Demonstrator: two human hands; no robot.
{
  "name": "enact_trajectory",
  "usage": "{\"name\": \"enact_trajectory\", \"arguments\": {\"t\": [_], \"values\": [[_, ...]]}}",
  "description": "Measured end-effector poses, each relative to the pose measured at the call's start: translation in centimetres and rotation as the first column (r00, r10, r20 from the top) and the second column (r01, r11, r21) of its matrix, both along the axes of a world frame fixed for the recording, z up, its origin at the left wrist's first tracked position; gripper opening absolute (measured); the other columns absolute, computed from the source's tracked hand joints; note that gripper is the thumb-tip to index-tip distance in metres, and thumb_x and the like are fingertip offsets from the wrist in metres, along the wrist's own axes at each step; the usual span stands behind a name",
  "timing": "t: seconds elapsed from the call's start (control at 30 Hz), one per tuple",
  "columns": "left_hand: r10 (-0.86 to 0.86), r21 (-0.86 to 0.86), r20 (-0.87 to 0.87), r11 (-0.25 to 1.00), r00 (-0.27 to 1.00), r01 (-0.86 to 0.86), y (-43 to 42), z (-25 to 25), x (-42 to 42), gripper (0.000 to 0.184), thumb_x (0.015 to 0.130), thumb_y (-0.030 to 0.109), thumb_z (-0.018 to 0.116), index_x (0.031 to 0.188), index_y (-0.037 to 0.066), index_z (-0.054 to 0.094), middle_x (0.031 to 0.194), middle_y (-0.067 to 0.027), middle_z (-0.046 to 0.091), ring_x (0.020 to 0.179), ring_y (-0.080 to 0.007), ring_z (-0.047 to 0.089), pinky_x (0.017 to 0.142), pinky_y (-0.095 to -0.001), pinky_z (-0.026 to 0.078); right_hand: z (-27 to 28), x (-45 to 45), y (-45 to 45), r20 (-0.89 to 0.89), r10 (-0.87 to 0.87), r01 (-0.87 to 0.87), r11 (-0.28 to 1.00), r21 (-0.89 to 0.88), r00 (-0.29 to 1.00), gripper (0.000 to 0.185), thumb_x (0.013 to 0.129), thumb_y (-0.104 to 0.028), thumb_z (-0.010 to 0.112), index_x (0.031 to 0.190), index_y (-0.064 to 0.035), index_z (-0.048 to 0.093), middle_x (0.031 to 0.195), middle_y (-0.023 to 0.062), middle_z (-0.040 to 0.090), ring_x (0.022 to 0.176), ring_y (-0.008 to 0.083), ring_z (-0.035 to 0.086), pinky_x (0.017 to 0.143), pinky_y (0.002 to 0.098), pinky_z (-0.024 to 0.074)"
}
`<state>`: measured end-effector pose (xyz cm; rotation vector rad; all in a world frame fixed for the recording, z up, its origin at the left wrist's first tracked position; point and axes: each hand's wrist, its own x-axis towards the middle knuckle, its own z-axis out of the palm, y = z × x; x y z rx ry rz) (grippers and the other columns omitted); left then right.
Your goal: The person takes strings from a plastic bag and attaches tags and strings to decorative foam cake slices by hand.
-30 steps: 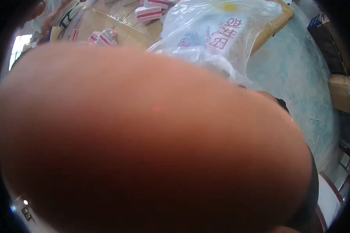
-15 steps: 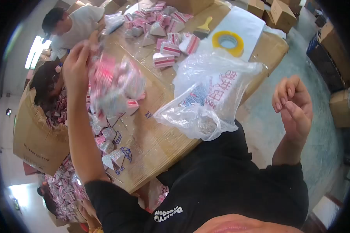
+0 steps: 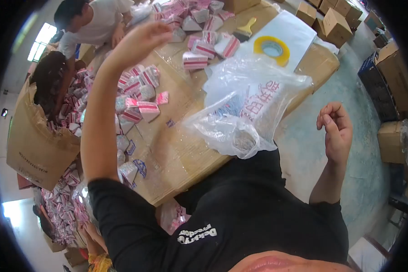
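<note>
– Striped packets (image 3: 138, 86) that were a blur under the left hand (image 3: 149, 37) now lie on the table (image 3: 174, 156), and that hand has shifted inward, away from the co-worker in white (image 3: 95, 22)

– What stands at the far left?

– An open carton (image 3: 41, 147), with a dark-haired person (image 3: 51, 84) bent over it, near more of the packets

– And the left hand's grip?

– Released: the fingers are loosely stretched over the table, with nothing seen in them. One group of packets lies just beyond the forearm, nearer the wearer's body than the hand; another heap sits to the right of the fingers, apart from them

– Moving right, what comes next?

– A brush (image 3: 246, 28) with a yellow handle, then a roll of yellow-edged tape (image 3: 272, 50) on a white sheet (image 3: 288, 29). Nearer the body, a clear plastic bag (image 3: 254, 106) with red print lies by the table edge

– The right hand (image 3: 337, 131)?

– Out past the table edge, over the floor (image 3: 299, 156), well apart from the packets. Its fingers are curled toward the thumb; whether the grip is clenched, I cannot tell
</note>
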<state>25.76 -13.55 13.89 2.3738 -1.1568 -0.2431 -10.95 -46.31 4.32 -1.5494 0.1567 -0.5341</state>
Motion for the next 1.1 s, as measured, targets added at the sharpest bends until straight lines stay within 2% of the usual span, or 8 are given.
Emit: {"name": "enact_trajectory", "arguments": {"t": [0.23,0.37,0.47,0.6,0.7,0.8,0.97,1.1], "values": [[0.082,-0.18,-0.452,0.967,0.888,-0.181,8.9,-5.2,-22.0,0.046,0.087,0.009,0.072,0.129,0.001,0.056,0.118,-0.0092,0.065,0.103,-0.0186,0.065,0.091,-0.0319,0.05,-0.8,3.1,3.3,0.178,0.033,0.032,0.936,-0.351,0.984,0.012,0.09,0.001,0.06,0.102,0.0013,0.064,0.094,0.0081,0.064,0.082,0.0144,0.061,0.075,0.0264,0.049],[0.231,-0.339,-0.568,0.809,0.79,-0.481,7.4,-11.9,-27.4,0.048,0.084,0.01,0.075,0.127,-0.001,0.056,0.114,-0.0118,0.065,0.102,-0.0202,0.065,0.09,-0.0321,0.051,-0.9,10.9,7.3,-0.013,0.336,-0.202,0.535,-0.821,0.942,0.022,0.086,-0.01,0.065,0.107,-0.0022,0.068,0.105,0.016,0.068,0.09,0.0312,0.066,0.084,0.0374,0.052],[0.376,-0.277,-0.301,0.845,0.876,-0.457,3.7,-14.9,-28.4,0.062,0.081,0.015,0.079,0.133,0.0,0.049,0.122,-0.0173,0.059,0.106,-0.0301,0.061,0.092,-0.0372,0.05,-2.5,16.6,9.3,-0.636,0.045,-0.631,0.197,-0.751,0.771,0.031,0.085,-0.02,0.063,0.112,-0.0048,0.068,0.116,0.0182,0.066,0.109,0.0334,0.062,0.093,0.0394,0.0488],[0.425,-0.403,-0.047,0.82,0.904,-0.407,1.2,-18.5,-28.0,0.068,0.079,0.02,0.079,0.134,-0.001,0.044,0.125,-0.0211,0.053,0.111,-0.0391,0.055,0.095,-0.0432,0.046,-9.3,16.7,8.9,-0.219,0.079,-0.232,0.307,-0.923,0.973,0.034,0.083,-0.03,0.062,0.109,-0.0077,0.067,0.116,0.0168,0.067,0.104,0.0339,0.065,0.087,0.0423,0.0519],[0.475,-0.318,-0.003,0.834,0.88,-0.451,0.6,-19.5,-27.3,0.05,0.079,0.013,0.074,0.122,0.0,0.053,0.117,-0.0199,0.057,0.105,-0.039,0.055,0.093,-0.0434,0.047,-6.7,17.8,10.1,-0.509,-0.05,-0.502,0.107,-0.858,0.86,0.029,0.085,-0.029,0.06,0.104,-0.0087,0.069,0.108,0.0165,0.069,0.096,0.0344,0.067,0.082,0.0443,0.0531],[0.404,-0.39,0.071,0.853,0.912,-0.347,1.3,-19.3,-26.3,0.031,0.077,0.003,0.066,0.107,0.002,0.059,0.107,-0.0185,0.06,0.1,-0.0393,0.055,0.089,-0.0452,0.048,-5.9,16.7,9.2,-0.343,0.09,-0.354,0.295,-0.887,0.935,0.022,0.084,-0.026,0.062,0.09,-0.0073,0.072,0.089,0.0163,0.07,0.086,0.0374,0.067,0.077,0.0438,0.0538],[0.42,-0.457,-0.017,0.804,0.908,-0.38,4.6,-18.3,-25.7,0.029,0.074,-0.005,0.058,0.102,0.001,0.062,0.103,-0.0182,0.063,0.1,-0.0379,0.058,0.088,-0.044,0.049,-6.4,14.1,7.7,-0.325,0.224,-0.395,0.561,-0.727,0.919,0.039,0.094,-0.036,0.058,0.121,-0.0104,0.065,0.125,0.0141,0.063,0.119,0.0322,0.056,0.103,0.042,0.0428],[0.46,-0.504,-0.128,0.733,0.879,-0.457,8.0,-17.8,-26.2,0.031,0.074,-0.007,0.054,0.104,-0.002,0.062,0.104,-0.0199,0.064,0.101,-0.0391,0.061,0.088,-0.0417,0.05,-5.5,13.9,9.2,-0.43,0.013,-0.396,0.418,-0.818,0.903,0.041,0.092,-0.034,0.061,0.126,-0.0108,0.064,0.13,0.0143,0.061,0.126,0.0307,0.051,0.11,0.0403,0.0364]]}}
